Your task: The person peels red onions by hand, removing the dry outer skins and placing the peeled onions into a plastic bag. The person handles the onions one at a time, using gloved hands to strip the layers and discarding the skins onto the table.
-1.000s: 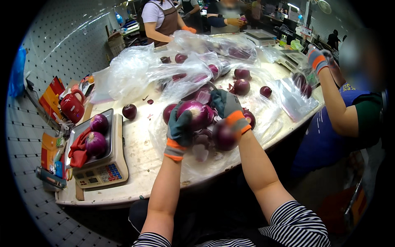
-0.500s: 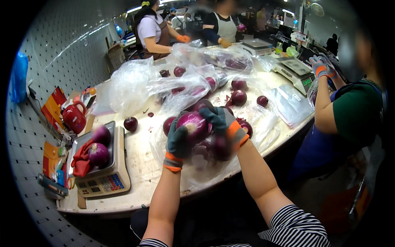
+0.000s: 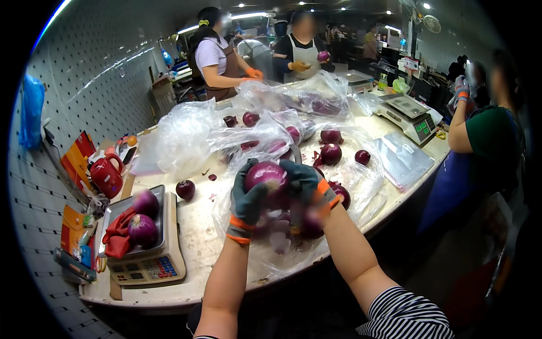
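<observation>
A large red onion [image 3: 266,179] is held up over the near part of the table between my two gloved hands. My left hand [image 3: 246,195], in a dark grey-green glove with an orange cuff, is closed round its left side. My right hand [image 3: 305,179], gloved alike, has its fingers bent against the onion's right side; motion blur smears its lower part. Below them, more red onions [image 3: 311,223] lie on a clear plastic bag, partly hidden by my hands. Loose pale or purple skin bits are blurred beneath the held onion.
At left, a digital scale [image 3: 148,270] carries two red onions [image 3: 142,230] and a red cloth [image 3: 117,236]. A red kettle [image 3: 106,176] stands behind it. Clear plastic bags [image 3: 186,131] cover the table's middle. Another scale [image 3: 407,116] and flat plastic bags [image 3: 403,158] lie right. Co-workers stand around.
My view has tilted, so the table sits slightly lower. Both hands keep hold of the onion, the right one shifting around it. The co-worker at right has moved farther away; another's onion is lower.
</observation>
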{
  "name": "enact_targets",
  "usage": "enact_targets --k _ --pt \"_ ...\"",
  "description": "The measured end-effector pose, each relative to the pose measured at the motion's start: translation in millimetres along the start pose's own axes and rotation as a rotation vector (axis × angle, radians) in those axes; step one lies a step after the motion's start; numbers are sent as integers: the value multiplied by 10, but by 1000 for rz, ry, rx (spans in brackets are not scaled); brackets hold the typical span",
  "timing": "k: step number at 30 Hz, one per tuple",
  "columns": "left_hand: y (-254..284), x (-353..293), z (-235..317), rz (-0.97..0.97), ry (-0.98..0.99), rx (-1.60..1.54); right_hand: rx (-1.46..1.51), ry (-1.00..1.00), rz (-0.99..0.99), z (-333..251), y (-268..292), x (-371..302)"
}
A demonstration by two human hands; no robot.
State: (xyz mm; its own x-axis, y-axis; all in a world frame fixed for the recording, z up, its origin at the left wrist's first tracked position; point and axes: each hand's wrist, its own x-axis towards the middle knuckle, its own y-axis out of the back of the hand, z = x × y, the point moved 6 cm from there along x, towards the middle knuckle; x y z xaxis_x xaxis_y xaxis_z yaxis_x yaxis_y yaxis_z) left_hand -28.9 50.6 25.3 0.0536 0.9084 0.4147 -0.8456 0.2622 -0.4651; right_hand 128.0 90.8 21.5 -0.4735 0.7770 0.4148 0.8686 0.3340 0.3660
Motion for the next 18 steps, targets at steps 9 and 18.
enact_targets --k 9,18 --pt "-35 -68 -22 -10 268 392 291 -164 220 384 42 -13" --pt "-233 -260 -341 -41 584 -437 585 -449 394 -59 -21 -101"
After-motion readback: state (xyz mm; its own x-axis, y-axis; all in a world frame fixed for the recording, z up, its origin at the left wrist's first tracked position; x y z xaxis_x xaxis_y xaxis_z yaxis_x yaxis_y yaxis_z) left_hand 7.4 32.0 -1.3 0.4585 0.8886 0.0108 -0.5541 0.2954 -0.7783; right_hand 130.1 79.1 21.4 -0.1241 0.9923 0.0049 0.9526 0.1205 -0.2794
